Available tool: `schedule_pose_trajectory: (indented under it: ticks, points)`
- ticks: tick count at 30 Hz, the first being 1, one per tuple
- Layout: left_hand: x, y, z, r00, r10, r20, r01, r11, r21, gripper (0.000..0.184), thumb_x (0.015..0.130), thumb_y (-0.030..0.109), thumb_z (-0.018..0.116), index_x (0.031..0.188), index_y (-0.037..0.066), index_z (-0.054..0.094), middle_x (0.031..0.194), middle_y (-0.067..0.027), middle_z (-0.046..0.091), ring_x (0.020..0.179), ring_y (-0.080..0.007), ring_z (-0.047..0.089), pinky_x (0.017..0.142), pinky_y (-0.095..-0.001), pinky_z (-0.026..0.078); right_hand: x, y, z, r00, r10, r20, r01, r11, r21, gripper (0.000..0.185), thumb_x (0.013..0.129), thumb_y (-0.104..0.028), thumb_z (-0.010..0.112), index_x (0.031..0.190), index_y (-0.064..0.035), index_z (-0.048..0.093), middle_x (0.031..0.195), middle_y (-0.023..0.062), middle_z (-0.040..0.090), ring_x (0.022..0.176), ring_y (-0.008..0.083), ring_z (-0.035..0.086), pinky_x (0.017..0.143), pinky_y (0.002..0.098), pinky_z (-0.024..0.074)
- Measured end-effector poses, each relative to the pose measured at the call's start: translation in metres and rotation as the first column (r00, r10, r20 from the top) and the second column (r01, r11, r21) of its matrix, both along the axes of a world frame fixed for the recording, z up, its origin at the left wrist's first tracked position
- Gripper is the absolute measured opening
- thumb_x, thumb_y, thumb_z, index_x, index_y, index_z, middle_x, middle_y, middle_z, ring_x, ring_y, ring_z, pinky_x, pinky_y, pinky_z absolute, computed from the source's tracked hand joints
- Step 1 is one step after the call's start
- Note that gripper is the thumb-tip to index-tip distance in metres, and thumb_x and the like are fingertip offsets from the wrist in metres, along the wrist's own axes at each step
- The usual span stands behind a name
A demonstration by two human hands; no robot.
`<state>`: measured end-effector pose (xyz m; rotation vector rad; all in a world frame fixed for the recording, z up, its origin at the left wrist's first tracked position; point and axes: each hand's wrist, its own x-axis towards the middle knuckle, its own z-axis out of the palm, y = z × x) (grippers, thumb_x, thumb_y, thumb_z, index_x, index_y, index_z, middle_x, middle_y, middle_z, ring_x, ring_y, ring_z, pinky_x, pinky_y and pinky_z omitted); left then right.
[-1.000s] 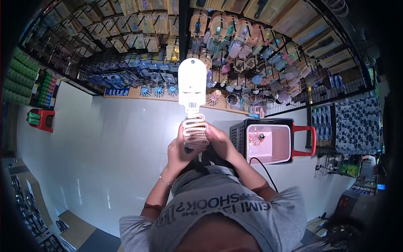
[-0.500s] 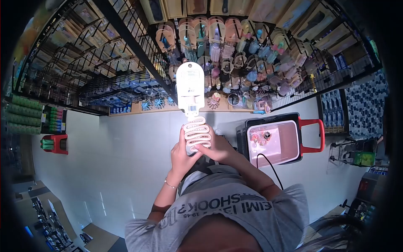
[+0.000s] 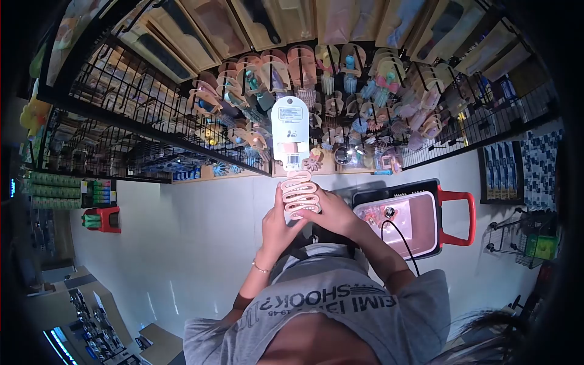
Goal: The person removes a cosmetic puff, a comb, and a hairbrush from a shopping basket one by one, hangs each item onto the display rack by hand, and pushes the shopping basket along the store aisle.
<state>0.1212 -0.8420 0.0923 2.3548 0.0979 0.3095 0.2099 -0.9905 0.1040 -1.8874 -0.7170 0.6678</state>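
Note:
Between both hands is a pale pink hairbrush (image 3: 300, 198) with a wavy, slotted head. Its handle end points away from me and is fastened to a white hang card (image 3: 291, 121) with small print and a barcode. My left hand (image 3: 278, 225) closes on the left edge of the brush head. On the opposite edge, my right hand (image 3: 333, 213) grips it, with a thumb across the near end. The undersides of the fingers are hidden.
A wire rack (image 3: 340, 91) of carded brushes curves ahead. Right of me stands a dark shopping basket (image 3: 358, 196) with a red handle (image 3: 457, 219), a pink tub (image 3: 426, 222) inside and a black cable in front. A red stool (image 3: 111, 220) is left; a cart (image 3: 511, 240) stands far right.
The view has shifted, so the rack and basket appear at a different angle. Both hands and the brush sit slightly further right in view; the grip is the same, and the card's print is clearer.

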Motion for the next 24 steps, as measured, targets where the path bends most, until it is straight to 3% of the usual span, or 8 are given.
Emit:
schedule_pose_trajectory:
  ticks: [5,8,10,17,19,24]
  points:
    - [0.008,-0.007,0.002,0.999,0.017,-0.038,-0.016,0.999,0.029,0.096,0.065,0.025,0.076,0.134,-0.004,0.017,0.093,-0.0167,0.061,0.079,-0.0295,0.062,0.067,-0.033,0.05,0.013,-0.006,-0.014,0.998,0.061,0.031,-0.062,0.998,0.013,0.055,0.077,-0.031,0.063,0.119,-0.0036,0.04,0.104,0.0195,0.057,0.096,0.035,0.056,0.082,0.0374,0.0437]
    - [0.007,-0.001,-0.001,0.998,0.019,-0.061,-0.014,0.997,0.072,0.096,0.065,0.025,0.075,0.135,-0.004,0.016,0.09,-0.0165,0.062,0.077,-0.0296,0.062,0.066,-0.0335,0.049,0.014,-0.003,-0.024,0.996,0.081,0.038,-0.084,0.994,0.071,0.058,0.076,-0.038,0.061,0.117,-0.0019,0.041,0.104,0.0207,0.056,0.094,0.0371,0.054,0.083,0.0412,0.0426]
    - [0.005,0.005,-0.002,0.996,0.009,-0.091,-0.002,0.998,0.068,0.096,0.065,0.026,0.075,0.134,-0.005,0.016,0.088,-0.0161,0.062,0.075,-0.0293,0.062,0.065,-0.0334,0.049,0.015,0.0,-0.02,0.992,0.128,0.015,-0.128,0.992,-0.015,0.054,0.077,-0.031,0.063,0.118,-0.0032,0.041,0.105,0.0193,0.057,0.097,0.0345,0.055,0.084,0.0381,0.0424]
    - [0.006,0.051,-0.003,0.995,-0.096,-0.005,0.097,0.994,0.059,0.094,0.066,0.027,0.074,0.134,-0.006,0.018,0.087,-0.0161,0.062,0.073,-0.0286,0.062,0.065,-0.0339,0.049,0.0,0.034,-0.011,0.988,0.065,0.137,-0.052,0.994,-0.097,0.059,0.076,-0.036,0.061,0.117,-0.0002,0.04,0.101,0.0214,0.056,0.092,0.0379,0.054,0.081,0.042,0.0423]
    - [0.002,0.068,-0.003,0.989,-0.124,-0.084,0.127,0.991,0.032,0.096,0.065,0.024,0.076,0.135,-0.002,0.016,0.097,-0.0182,0.06,0.082,-0.0308,0.062,0.069,-0.0341,0.05,-0.011,0.048,-0.01,0.981,-0.013,0.193,0.018,0.999,-0.026,0.059,0.075,-0.036,0.062,0.117,0.0002,0.04,0.098,0.0211,0.057,0.09,0.0376,0.055,0.079,0.0423,0.0423]
    - [-0.009,0.106,-0.007,0.985,-0.169,-0.03,0.169,0.985,0.01,0.093,0.067,0.028,0.074,0.134,-0.004,0.018,0.092,-0.0175,0.061,0.077,-0.0297,0.062,0.067,-0.0343,0.049,-0.033,0.078,-0.008,0.936,-0.061,0.346,0.079,0.996,-0.038,0.056,0.074,-0.031,0.065,0.116,-0.0006,0.042,0.092,0.021,0.058,0.085,0.0371,0.056,0.075,0.0411,0.0439]
